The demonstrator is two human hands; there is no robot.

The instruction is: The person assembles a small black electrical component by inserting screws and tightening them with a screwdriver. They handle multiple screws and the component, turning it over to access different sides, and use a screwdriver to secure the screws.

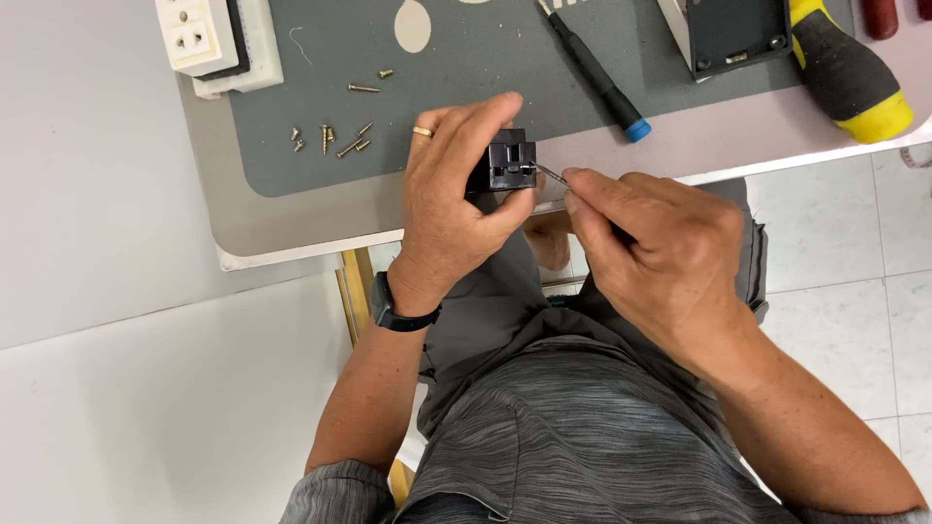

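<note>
The left hand point(456, 209) grips a black socket block point(511, 163); the right hand point(660, 257), closed around a thin screwdriver point(551, 174), works its tip in, needing steady aim.

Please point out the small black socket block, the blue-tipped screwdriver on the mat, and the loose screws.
small black socket block point(512, 163), head view, on its slotted front face.
blue-tipped screwdriver point(594, 70), head view, on its black handle.
loose screws point(330, 139), head view, middle of the cluster.

Screws point(335, 136) on mat point(485, 49) left of hands, socket plate point(209, 39) behind them, 2 screwdrivers point(597, 73) far right.
</note>
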